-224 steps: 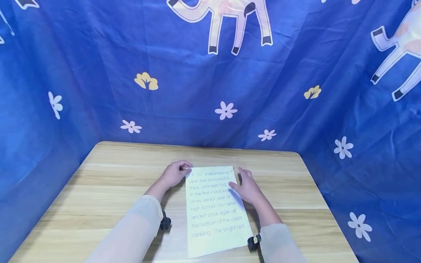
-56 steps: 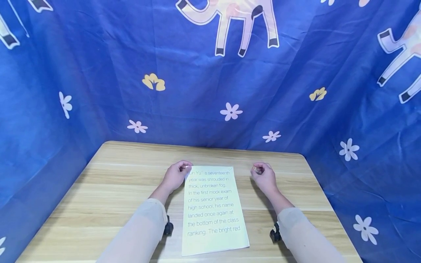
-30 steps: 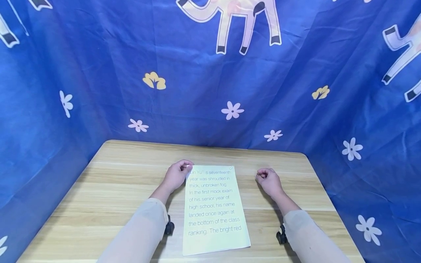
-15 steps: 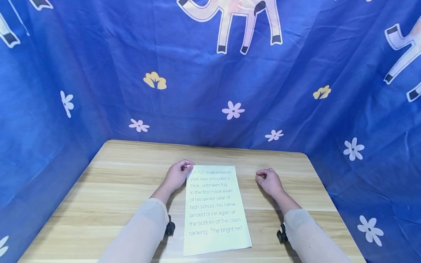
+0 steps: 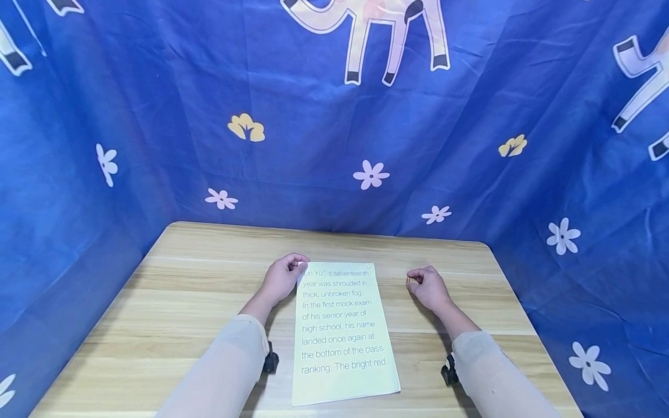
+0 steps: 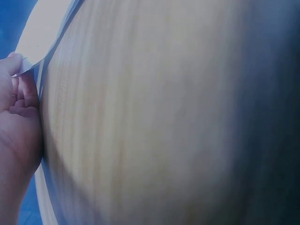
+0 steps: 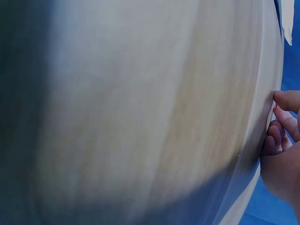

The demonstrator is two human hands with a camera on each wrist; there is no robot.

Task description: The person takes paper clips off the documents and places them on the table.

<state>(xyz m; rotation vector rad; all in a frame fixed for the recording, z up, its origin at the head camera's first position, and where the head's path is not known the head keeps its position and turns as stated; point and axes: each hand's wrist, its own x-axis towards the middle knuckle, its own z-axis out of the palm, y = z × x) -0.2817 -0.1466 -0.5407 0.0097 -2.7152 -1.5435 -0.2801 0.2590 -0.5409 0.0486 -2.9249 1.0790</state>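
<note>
Printed sheets of paper (image 5: 340, 325) lie on the table, and the text on top faces the person. My left hand (image 5: 282, 278) pinches their top left corner between thumb and fingers; in the left wrist view this hand (image 6: 18, 112) has the white paper (image 6: 42, 33) at its fingertips. A small pale paper clip (image 5: 370, 266) sits at the top right corner. To the right of the sheets, just above the wood, my right hand (image 5: 430, 289) pinches a thin orange paper clip (image 5: 408, 280). Only a reddish sliver of that clip shows in the right wrist view, beside the fingers of the right hand (image 7: 283, 136).
The wood-grain table (image 5: 198, 290) has rounded far corners. Blue curtains (image 5: 292, 145) with flowers and animals hang behind it and at both sides. A dark wrist camera (image 5: 270, 361) is strapped to the left wrist, another camera (image 5: 449, 371) to the right.
Earlier my right hand was at the sheets' right edge near the corner clip. It has since moved right, away from the paper, and holds the orange clip. The left hand keeps its corner.
</note>
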